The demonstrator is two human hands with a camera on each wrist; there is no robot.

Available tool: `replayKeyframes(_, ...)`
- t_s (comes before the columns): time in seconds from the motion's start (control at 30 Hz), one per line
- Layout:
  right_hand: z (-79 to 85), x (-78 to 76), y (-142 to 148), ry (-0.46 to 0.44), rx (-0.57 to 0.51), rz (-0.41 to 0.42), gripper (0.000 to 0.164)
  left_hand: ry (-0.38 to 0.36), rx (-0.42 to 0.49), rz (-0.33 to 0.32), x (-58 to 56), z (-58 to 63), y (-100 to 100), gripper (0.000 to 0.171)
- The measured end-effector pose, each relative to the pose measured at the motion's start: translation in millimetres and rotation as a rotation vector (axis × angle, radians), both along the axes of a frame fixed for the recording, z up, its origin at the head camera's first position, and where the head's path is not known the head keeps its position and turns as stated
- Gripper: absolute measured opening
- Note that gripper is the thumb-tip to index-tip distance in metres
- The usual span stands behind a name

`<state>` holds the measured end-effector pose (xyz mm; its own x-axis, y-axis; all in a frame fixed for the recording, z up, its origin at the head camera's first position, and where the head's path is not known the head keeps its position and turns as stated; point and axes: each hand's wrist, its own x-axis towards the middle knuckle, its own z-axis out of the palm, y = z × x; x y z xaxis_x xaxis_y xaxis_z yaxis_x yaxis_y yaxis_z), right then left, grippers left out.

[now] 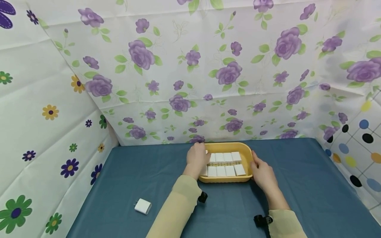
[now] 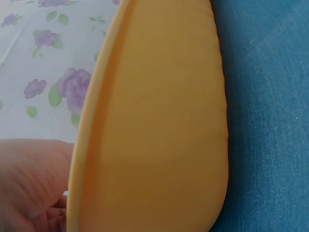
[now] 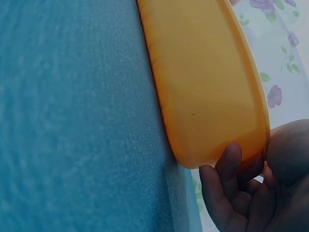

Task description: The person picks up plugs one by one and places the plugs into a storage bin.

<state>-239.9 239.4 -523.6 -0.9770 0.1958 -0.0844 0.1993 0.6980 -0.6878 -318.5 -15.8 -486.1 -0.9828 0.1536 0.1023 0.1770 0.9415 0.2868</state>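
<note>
A yellow tray (image 1: 226,179) sits on the blue table, with two rows of white chargers (image 1: 221,171) in it, prongs towards the middle. My left hand (image 1: 197,159) reaches over the tray's left end. Its fingers curl down behind the near rim, at a white charger (image 2: 66,193) of which only a corner shows; the hand hides the rest. With my right hand (image 1: 263,173) I grip the tray's right end, thumb at the rim and fingers (image 3: 227,162) bent against the outer wall. A single white charger (image 1: 143,206) lies apart on the table at the front left, prongs pointing left.
The blue table (image 1: 148,175) is bordered by a flowered sheet (image 1: 181,69) behind, another flowered sheet (image 1: 44,138) on the left and a dotted one (image 1: 354,155) on the right. The tray stands near the back edge. Black wrist cameras (image 1: 262,220) are strapped at both cuffs.
</note>
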Motion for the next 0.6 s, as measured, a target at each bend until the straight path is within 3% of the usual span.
replayKeyframes(0.23,-2.2,3.6,0,-0.002,-0.016,0.014,0.055,-0.006,0.21,-0.029,7.2,-0.5,-11,0.031)
replayKeyframes(0.4,-2.1,3.2,1,0.013,-0.016,0.018,0.055,0.012,0.341,-0.085,15.4,1.3,-27,0.031)
replayKeyframes(0.6,0.2,-0.1,1,0.026,-0.008,0.026,0.054,0.057,0.329,-0.118,29.7,14.5,-63,0.03)
